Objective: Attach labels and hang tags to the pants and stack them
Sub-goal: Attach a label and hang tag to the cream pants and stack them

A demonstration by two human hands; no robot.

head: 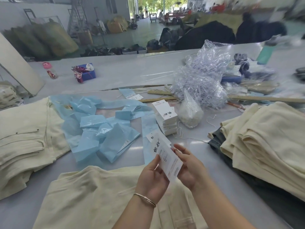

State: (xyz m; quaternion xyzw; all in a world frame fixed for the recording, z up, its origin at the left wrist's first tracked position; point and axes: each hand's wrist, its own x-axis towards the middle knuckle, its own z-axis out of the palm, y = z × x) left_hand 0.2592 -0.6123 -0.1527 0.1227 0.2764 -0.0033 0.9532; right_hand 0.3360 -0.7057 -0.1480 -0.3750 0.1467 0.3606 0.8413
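Note:
Both my hands hold one white hang tag (166, 155) with black characters above the table. My left hand (152, 177) grips its lower left edge, and my right hand (188, 164) pinches its right side. Under my forearms lies a cream pair of pants (92, 195), spread flat at the front of the table. More white hang tags (166, 119) stand in a pile beyond my hands. Folded cream pants are stacked at the left (24, 138) and at the right (267, 141).
Crumpled light blue plastic bags (99, 126) cover the table's middle. A clear bag of white fasteners (191, 114) and a heap of clear plastic (201, 76) sit behind the tags. Wooden rulers (264, 99) lie at the back right. A pink-capped bottle (49, 70) and a blue box (85, 72) stand far left.

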